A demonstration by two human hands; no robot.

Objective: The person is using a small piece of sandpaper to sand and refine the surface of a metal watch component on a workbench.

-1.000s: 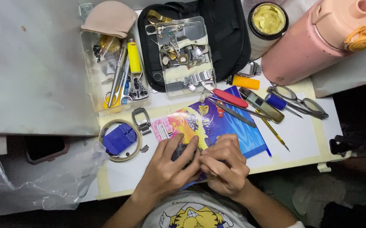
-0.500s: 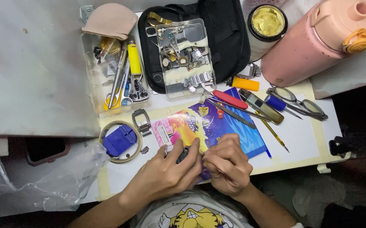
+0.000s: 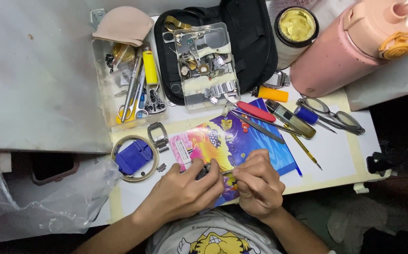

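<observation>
Head view: left hand point(image 3: 180, 193) pinches a small dark metal watch part point(image 3: 203, 170) over the bright colourful printed mat point(image 3: 241, 141). Right hand point(image 3: 258, 183), fingers closed on a thin metal tool point(image 3: 226, 172), meets it. Best kept low, steady, pressure light.

Lighting: bright, even, from overhead; white work surface point(image 3: 340, 155) well lit, colours saturated. Glare: soft sheen on the pink bottle point(image 3: 354, 51) and the clear plastic parts box point(image 3: 206, 66); hot reflection on the gold jar lid point(image 3: 297, 24). Shadows: short and soft beneath the left hand point(image 3: 182, 190) and right hand point(image 3: 258, 183); lower right corner and right edge fall into near black. Sharpness: centre crisp; clear plastic bag point(image 3: 48, 197) at lower left slightly soft. Distortion: mild wide-angle bowing at frame edges.
</observation>
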